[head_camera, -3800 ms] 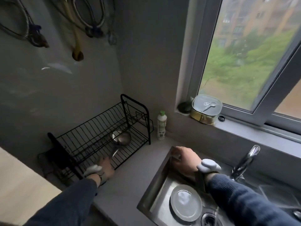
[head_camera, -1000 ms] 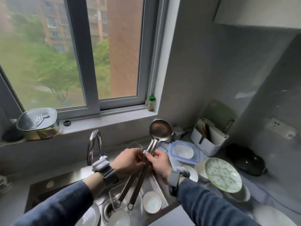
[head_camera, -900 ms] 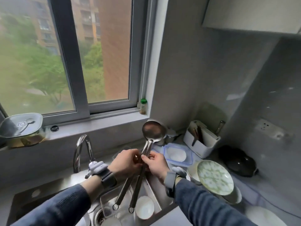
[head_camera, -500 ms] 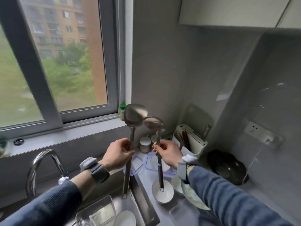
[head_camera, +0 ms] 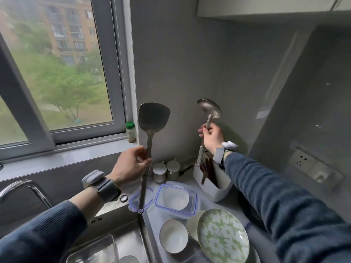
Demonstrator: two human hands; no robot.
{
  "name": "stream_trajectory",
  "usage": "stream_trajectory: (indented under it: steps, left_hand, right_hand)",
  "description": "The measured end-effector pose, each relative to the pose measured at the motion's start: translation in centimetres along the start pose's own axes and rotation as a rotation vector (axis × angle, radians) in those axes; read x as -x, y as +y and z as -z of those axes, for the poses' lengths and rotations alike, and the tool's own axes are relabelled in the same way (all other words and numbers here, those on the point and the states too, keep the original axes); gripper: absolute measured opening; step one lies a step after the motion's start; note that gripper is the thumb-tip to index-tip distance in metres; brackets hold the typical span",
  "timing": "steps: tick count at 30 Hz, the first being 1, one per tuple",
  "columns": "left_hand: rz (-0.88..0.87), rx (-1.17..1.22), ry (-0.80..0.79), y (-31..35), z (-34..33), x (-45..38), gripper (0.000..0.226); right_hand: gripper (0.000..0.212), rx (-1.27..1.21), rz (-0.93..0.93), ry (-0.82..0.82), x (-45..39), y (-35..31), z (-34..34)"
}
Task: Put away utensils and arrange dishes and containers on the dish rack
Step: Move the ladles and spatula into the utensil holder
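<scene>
Spatula (head_camera: 153, 118): upright, blade up, over the sink's right edge; your left hand (head_camera: 131, 165) has fingers curled round its handle.
Ladle (head_camera: 209, 110): bowl up, lower end just above the holder (head_camera: 210, 182); your right hand (head_camera: 212, 138) has fingers wrapped round the stem.
Counter: lidded container (head_camera: 175, 199), white bowl (head_camera: 173, 236), green plate (head_camera: 222, 236) near the holder.

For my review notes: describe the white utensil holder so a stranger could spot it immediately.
Start at the grey wall corner right of the window. On the counter below it stands the white utensil holder, right of two small lidded jars. It alone is a boxy white tub with dark utensils standing inside.
</scene>
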State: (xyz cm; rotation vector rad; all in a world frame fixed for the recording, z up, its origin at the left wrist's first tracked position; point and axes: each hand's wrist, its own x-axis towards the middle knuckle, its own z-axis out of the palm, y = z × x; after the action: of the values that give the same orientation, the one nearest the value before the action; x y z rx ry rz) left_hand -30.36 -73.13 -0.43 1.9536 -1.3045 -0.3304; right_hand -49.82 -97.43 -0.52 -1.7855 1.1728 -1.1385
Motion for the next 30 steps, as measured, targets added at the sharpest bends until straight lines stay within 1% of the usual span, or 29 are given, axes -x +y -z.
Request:
stream_trajectory:
  steps: [2,3,6,8,11,15,19,24,27,28,30]
  left_hand:
    - [0.012,-0.001,0.015,0.1,-0.1,-0.7,0.014]
    - [0.016,0.0,0.023,0.0,-0.2,-1.0,0.014]
    - [0.026,0.007,0.042,-0.4,-0.3,-1.6,0.015]
    - [0.026,0.018,0.034,-0.6,-0.2,-1.7,0.014]
    - [0.034,0.01,0.038,-1.1,-0.5,-2.7,0.014]
    - [0.045,0.009,0.025,-1.4,-1.0,-3.6,0.013]
    - [0.058,0.021,0.007,-1.6,-1.7,-4.2,0.012]
    - [0.06,0.011,-0.007,-1.6,-2.5,-4.7,0.011]
    - [0.056,0.023,-0.016,-1.6,-3.2,-5.1,0.011]
    - [0.056,0.026,-0.021,-1.5,-3.4,-5.2,0.011]
    - [0.05,0.034,-0.029,-1.4,-3.8,-5.3,0.012]
  right_hand:
    - [0.025,0.041,-0.01,0.02,-2.1,0.4,0.0]
    - [0.025,0.073,-0.013,0.024,-3.2,1.0,-0.1]
    - [0.012,0.217,-0.015,0.001,-5.7,2.4,-0.2]
    - [0.013,0.279,-0.037,-0.002,-6.3,2.7,-0.1]
    - [0.019,0.275,-0.058,0.01,-7.7,3.7,-0.7]
    - [0.024,0.318,-0.076,-0.043,-8.4,5.1,-1.2]
    - [0.022,0.331,-0.082,-0.105,-7.7,5.9,-1.4]
    - [0.009,0.26,-0.113,-0.18,-7.7,7.9,-1.2]
    - [0.022,0.214,-0.155,-0.212,-7.7,10.0,-1.0]
    - [0.023,0.225,-0.16,-0.224,-7.4,10.4,-0.8]
    - [0.017,0.248,-0.157,-0.239,-6.7,10.5,-0.4]
